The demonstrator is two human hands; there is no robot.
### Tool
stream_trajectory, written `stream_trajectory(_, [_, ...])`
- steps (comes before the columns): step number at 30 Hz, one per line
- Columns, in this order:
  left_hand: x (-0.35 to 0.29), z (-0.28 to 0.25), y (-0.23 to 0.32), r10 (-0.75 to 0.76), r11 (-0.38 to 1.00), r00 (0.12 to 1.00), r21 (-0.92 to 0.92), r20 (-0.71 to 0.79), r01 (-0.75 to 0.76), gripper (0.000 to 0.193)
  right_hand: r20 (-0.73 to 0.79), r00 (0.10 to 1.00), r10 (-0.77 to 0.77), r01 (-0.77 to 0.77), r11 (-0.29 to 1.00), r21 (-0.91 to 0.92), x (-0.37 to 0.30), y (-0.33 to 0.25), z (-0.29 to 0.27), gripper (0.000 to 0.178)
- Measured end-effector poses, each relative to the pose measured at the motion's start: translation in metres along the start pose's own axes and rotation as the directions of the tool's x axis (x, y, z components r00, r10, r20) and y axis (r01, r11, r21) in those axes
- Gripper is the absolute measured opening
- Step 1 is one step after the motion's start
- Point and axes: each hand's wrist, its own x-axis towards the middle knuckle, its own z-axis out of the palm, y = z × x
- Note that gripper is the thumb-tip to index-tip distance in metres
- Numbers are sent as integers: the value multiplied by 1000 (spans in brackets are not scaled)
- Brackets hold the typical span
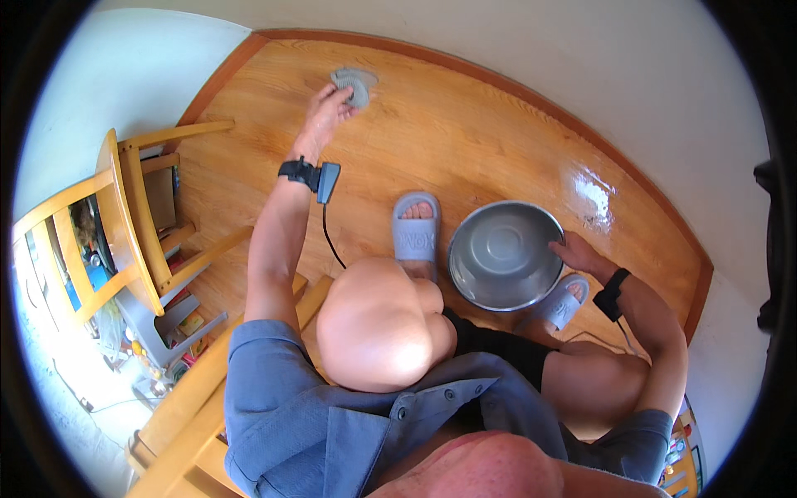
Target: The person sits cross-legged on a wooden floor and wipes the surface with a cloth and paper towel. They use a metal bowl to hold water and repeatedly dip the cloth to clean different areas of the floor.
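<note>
My left hand (330, 109) reaches far ahead and presses a grey cloth (355, 84) onto the wooden floor (365, 153), its fingers closed on the crumpled fabric. On the right, my right hand (579, 251) grips the rim of a large grey metal basin (505, 253). The thumb side shows over the edge; the fingers on the outer side are partly hidden. Tilted a little, the basin stands between my feet, and nothing shows inside it.
Grey slippers (416, 232) are on my feet, one beside the basin. A wooden chair (124, 216) stands at the left, with a grey plastic stool (178, 328) and clutter behind it. A brown baseboard (498, 89) runs along the wall. Wet glare (593, 199) shines at the right.
</note>
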Motion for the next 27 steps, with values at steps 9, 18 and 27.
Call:
stream_trajectory(9, [21, -81, 4, 43, 996, 972, -66, -231, -60, 23, -128, 990, 52, -68, 989, -128, -12, -48, -27, 31])
stream_trajectory(18, [-29, -76, -19, 51, 995, 948, -70, -315, -77, 27, -183, 983, -15, 61, 967, 246, 32, -88, -41, 26])
stream_trajectory(27, [46, -104, 17, 237, 968, 850, 184, -470, -169, 22, -197, 979, -47, 117, 925, 362, 74, -130, -20, 23])
